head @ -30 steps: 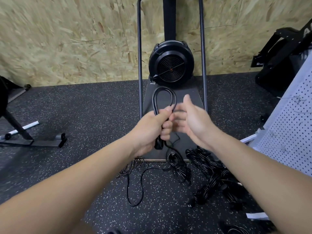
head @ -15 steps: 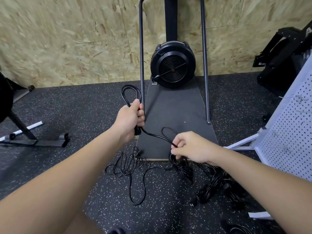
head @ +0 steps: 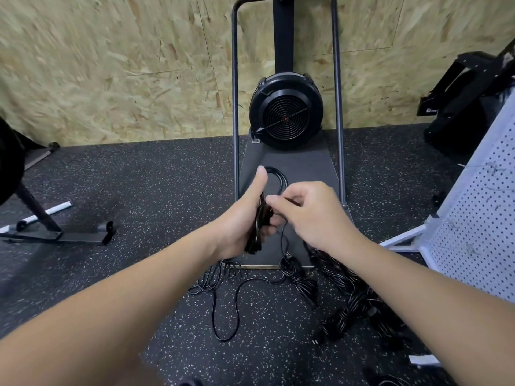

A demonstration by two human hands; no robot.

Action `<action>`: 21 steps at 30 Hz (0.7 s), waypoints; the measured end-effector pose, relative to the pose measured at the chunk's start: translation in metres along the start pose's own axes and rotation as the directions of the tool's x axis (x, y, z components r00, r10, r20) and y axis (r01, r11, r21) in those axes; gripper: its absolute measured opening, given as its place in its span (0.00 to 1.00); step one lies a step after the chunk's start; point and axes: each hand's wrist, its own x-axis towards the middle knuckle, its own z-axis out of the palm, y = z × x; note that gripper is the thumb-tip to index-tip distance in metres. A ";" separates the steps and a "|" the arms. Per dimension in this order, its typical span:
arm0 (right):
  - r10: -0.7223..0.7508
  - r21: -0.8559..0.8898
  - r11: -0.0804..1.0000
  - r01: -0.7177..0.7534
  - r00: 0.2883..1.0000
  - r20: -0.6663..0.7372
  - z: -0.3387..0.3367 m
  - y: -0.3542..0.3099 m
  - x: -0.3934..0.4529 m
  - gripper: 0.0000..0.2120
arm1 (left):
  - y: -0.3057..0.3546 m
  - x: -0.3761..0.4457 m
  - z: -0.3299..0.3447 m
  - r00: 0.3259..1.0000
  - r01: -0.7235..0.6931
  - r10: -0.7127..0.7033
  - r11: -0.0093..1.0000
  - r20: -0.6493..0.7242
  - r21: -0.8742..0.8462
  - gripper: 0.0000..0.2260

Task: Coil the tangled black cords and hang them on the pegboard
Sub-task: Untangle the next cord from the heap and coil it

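My left hand [head: 245,218] grips a small coil of black cord [head: 276,181], whose loops stick out above the thumb and below the palm. Right beside it, my right hand [head: 312,213] pinches a strand of the same cord against the coil. The free end trails down to a loose tangle on the floor [head: 223,296]. Several bundled black cords [head: 351,296] lie on the floor under my right forearm. The white pegboard [head: 479,224] leans at the right edge.
A black fan machine [head: 287,115] on a dark base plate [head: 306,168] with two upright bars stands ahead against the chipboard wall. A black stand with a white bar [head: 55,218] sits at left. Black equipment [head: 462,101] stands at far right.
My left hand moved right, back over the base plate, with more loops in it. My right hand rose from the floor cords and brought a strand up to the coil.
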 end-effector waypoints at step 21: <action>0.229 0.282 0.931 -0.230 0.973 0.035 -0.031 0.019 0.013 0.10 | -0.018 0.022 -0.030 0.983 -0.185 0.185 0.981 0.001 0.057 0.10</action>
